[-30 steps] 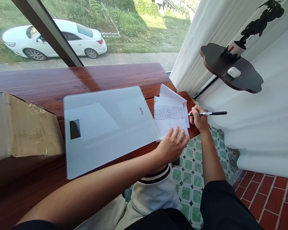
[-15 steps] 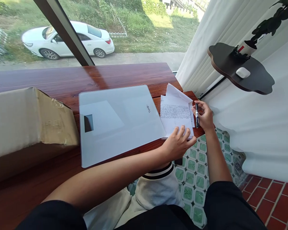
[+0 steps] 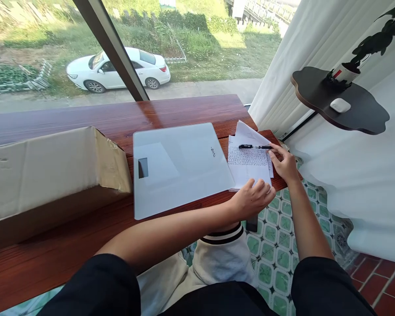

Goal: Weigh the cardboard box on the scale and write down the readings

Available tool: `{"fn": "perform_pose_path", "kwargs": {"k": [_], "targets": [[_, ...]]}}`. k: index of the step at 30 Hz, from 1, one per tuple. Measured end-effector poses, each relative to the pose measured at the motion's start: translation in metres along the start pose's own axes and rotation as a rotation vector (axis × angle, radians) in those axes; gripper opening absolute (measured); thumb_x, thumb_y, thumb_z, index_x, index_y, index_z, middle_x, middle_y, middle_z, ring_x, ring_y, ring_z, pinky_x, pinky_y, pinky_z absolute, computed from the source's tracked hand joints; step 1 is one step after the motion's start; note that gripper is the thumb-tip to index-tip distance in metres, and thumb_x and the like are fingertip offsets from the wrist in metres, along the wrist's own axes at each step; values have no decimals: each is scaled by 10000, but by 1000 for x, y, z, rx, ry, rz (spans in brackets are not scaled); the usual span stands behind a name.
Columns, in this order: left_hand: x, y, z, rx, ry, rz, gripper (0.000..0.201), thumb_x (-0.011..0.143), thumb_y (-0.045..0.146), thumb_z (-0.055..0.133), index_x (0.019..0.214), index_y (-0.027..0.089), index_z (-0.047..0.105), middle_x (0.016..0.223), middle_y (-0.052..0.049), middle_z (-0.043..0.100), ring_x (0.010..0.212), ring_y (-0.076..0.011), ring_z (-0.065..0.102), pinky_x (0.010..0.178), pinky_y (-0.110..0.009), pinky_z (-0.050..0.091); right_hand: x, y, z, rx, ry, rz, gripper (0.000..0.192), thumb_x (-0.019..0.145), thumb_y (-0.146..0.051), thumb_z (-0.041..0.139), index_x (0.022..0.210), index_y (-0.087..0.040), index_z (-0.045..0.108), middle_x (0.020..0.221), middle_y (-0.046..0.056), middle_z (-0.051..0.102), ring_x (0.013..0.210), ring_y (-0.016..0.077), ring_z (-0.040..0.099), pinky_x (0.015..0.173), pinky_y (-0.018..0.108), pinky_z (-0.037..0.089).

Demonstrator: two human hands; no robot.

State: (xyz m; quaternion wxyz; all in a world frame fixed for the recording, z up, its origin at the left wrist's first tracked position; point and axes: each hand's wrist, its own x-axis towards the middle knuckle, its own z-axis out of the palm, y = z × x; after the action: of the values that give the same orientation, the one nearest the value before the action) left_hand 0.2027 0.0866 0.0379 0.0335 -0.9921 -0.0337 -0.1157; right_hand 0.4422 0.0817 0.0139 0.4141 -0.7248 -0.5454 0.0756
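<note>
right hand (image 3: 285, 166) pinches the pen (image 3: 254, 147) by one end, pointing 9 o'clock over the paper (image 3: 242, 176), left hand (image 3: 253, 198) loosely open at its 6

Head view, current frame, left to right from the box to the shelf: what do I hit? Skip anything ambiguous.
Cardboard box → flat silver panel → written sheet → right hand → dark shelf.
</note>
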Motion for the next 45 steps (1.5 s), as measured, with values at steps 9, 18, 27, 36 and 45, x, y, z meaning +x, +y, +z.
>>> {"fn": "perform_pose_path", "kwargs": {"k": [9,18,27,36,45], "targets": [[-2,2,4,-3,20,4,432,985,186,327,1399,159,447,1181,-124,599,999,-225,548,747,-366,348,3,6,3,-102,-10,-146,392,955,-433,598,1190,-164,759,932,91,714,749,203,622,752,384,543],[-2,1,9,33,28,73,435,986,173,329,1404,188,445,1240,-114,585,1040,-206,539,728,-342,318,4,9,4,-81,-24,-114,401,909,-446,642,1174,-159,735,832,56,670,692,179,591,694,333,516],[-6,-1,8,153,205,192,388,976,161,414,1340,190,545,1197,-111,603,963,-191,532,757,-361,304,5,11,4,-102,-26,-91,399,897,-509,646,1102,-175,723,803,36,638,703,163,586,693,294,484],[-34,-7,9,198,371,264,266,968,156,455,1191,181,598,1022,-70,591,849,-165,515,693,-344,264,6,16,2,-122,-31,-86,400,902,-533,596,1055,-187,727,779,37,634,674,165,570,688,299,451],[-103,-19,-20,308,475,182,150,953,272,563,1055,167,598,890,-35,548,780,-149,463,704,-337,297,8,19,4,-132,28,-57,423,863,-564,525,949,-170,654,853,106,659,763,225,598,728,349,453]]}}
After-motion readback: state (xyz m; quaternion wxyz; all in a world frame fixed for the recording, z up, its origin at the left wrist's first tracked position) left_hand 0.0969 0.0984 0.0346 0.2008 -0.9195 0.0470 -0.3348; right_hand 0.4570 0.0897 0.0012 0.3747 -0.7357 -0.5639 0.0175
